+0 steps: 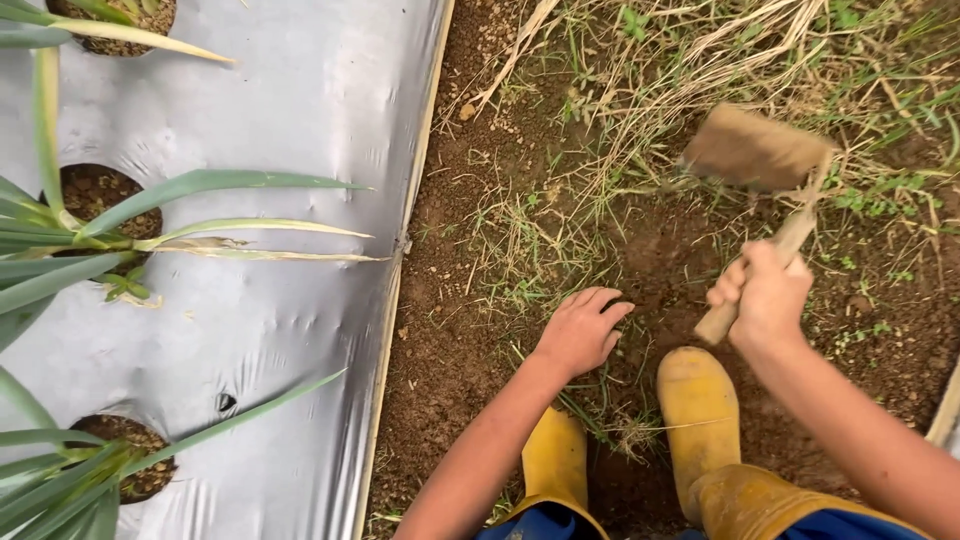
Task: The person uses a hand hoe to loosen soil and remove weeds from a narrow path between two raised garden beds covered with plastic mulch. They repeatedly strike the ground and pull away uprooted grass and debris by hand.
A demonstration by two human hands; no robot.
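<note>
Brown soil [690, 250] between the silver mulch sheet [300, 120] and the grassy verge is being weeded, by the look of it. Right hand [765, 295] is closed around the wooden handle of a small hoe [755, 150], blade raised over the grass tufts [530, 250]; a chop down at their roots seems to be what comes next. Left hand [580, 330] lies palm down on the dirt, fingers curled loosely, holding nothing, just ahead of the yellow boots [700, 410].
</note>
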